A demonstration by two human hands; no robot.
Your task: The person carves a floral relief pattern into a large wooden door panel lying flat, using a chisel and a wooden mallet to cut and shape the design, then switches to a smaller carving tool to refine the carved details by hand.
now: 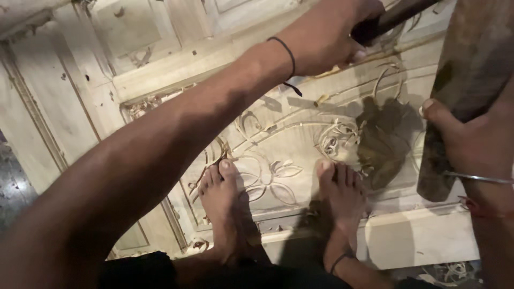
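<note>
My left hand (332, 35) reaches across to the upper right and grips the dark handle of a chisel (393, 18), held slanted over the carving. A thin black cord circles that wrist. My right hand (474, 142) at the right edge holds a thick wooden mallet (463, 91) upright, a metal bangle on its wrist. Under both lies a pale wooden door panel (300, 134) carved with flowers and curling vines. My two bare feet (222, 200) stand on the carved panel.
Wood shavings (321, 99) lie scattered on the carving and by the panel's lower edge. Raised plain frame parts (160, 75) of the door run across the upper left. A dark stone floor (13, 187) shows at the far left.
</note>
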